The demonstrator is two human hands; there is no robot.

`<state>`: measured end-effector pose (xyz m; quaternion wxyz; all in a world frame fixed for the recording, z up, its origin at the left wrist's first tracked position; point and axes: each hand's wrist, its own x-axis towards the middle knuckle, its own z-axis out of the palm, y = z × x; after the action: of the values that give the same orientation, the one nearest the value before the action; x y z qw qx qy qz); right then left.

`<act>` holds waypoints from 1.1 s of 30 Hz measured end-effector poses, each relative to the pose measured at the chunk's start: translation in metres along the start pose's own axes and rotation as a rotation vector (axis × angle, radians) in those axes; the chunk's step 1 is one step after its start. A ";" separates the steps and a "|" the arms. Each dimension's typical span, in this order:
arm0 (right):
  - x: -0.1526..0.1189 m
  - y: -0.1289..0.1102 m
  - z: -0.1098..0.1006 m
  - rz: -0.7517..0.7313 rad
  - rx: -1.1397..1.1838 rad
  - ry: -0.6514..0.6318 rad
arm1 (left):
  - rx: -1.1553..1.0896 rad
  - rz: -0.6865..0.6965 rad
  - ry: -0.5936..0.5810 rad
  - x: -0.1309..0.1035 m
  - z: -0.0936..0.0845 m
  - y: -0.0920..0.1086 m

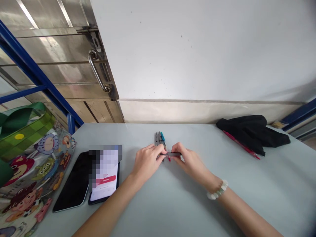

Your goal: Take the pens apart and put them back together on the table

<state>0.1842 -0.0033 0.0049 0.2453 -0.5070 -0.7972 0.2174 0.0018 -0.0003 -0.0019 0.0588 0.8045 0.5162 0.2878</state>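
Both hands meet at the middle of the grey table (pixel 158 204), holding a dark grey pen (pixel 174 154) crosswise between them. My left hand (pixel 148 160) pinches its left end, and my right hand (pixel 189 159) grips the thicker right end. Just behind the fingers lie two grey pens (pixel 158 138) and a teal-capped pen (pixel 162 136), side by side and pointing away from me. Their near ends are partly hidden by my left hand. A small red tip (pixel 169 159) shows below the held pen, between my hands.
Left of my hands lie a dark tablet or phone (pixel 74 184) and a lit phone (pixel 105 184). A cartoon-printed bag (pixel 32 171) stands at the far left. Black cloth (pixel 251 131) with a red edge lies at the back right, before the white wall (pixel 197 49).
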 end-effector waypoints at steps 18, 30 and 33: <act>-0.002 -0.004 -0.005 0.073 -0.142 -0.038 | 0.096 0.205 0.090 0.000 -0.003 0.001; 0.003 -0.005 -0.014 0.157 0.466 0.039 | 0.048 0.133 0.237 -0.001 -0.002 0.009; 0.004 -0.003 -0.019 0.200 0.584 0.103 | -0.014 -0.024 0.264 0.002 -0.007 0.011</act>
<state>0.1924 0.0013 0.0226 0.3980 -0.5016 -0.6337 0.4341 0.0073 -0.0049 0.0093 -0.0005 0.7531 0.5269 0.3940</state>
